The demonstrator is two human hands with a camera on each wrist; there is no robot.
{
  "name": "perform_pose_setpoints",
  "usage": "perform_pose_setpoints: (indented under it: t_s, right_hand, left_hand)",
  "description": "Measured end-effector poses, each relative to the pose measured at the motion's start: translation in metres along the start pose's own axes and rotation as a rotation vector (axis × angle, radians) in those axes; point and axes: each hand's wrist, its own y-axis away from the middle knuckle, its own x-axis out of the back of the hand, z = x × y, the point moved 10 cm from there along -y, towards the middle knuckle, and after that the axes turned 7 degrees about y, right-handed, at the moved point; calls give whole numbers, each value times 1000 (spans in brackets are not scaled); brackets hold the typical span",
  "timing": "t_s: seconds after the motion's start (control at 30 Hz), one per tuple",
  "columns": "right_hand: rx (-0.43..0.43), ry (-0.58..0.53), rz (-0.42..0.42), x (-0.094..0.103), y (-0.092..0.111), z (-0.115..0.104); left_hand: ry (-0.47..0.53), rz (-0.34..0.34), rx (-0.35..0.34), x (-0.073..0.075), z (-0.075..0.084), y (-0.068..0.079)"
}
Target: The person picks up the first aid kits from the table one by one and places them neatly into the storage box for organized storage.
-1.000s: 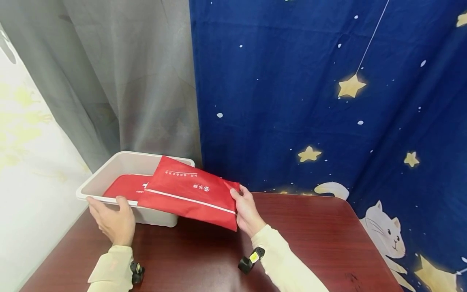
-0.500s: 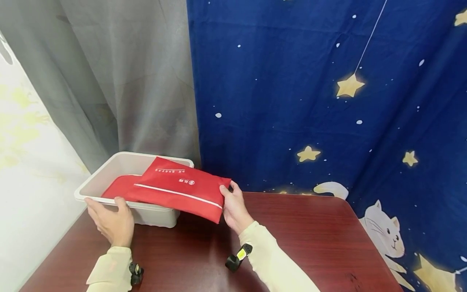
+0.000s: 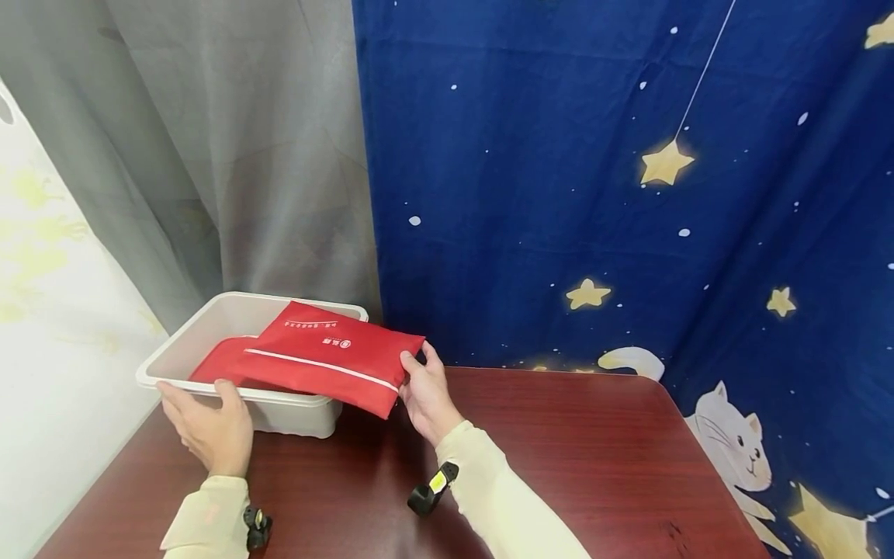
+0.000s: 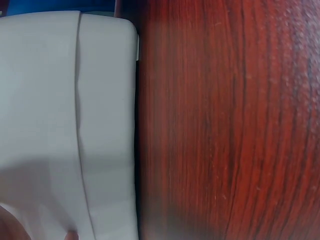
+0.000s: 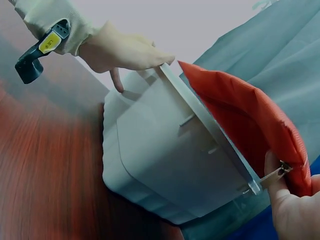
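Observation:
A red zippered pouch (image 3: 328, 349) with a white stripe and white print slants over the light plastic bin (image 3: 289, 419). Its far end lies in over the bin, and its near corner sticks out past the right rim. My right hand (image 3: 427, 400) pinches that corner, with the thumb on top. In the right wrist view a metal zipper pull (image 5: 285, 166) shows beside the thumb. My left hand (image 3: 209, 427) rests on the bin's front left, with its fingers spread at the rim and against the outer wall. Under the held pouch, another red pouch (image 3: 220, 361) lies inside the bin.
The bin stands at the left of a dark red wooden table (image 3: 559, 450). Behind hang a grey curtain (image 3: 293, 194) and a blue star-patterned curtain (image 3: 489, 233). Both wrists wear black straps with small devices (image 3: 433, 489).
My right hand has moved left, carrying the red pouch farther over the bin, so it covers more of the pouch inside. The left hand keeps its place on the bin.

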Motion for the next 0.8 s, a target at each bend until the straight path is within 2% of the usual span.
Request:
perform_pose_setpoints:
  t_s: [0.23, 0.43, 0.6, 0.8]
  right_hand:
    - [0, 14, -55, -14, -2, 5]
    - [10, 26, -67, -23, -7, 6]
    - [22, 63, -22, -28, -11, 8]
    - [63, 36, 30, -32, -12, 8]
  left_hand:
    - [1, 2, -8, 0, 1, 0]
    - [8, 4, -11, 1, 1, -1]
    - [8, 2, -11, 1, 1, 0]
    - [2, 6, -12, 1, 0, 0]
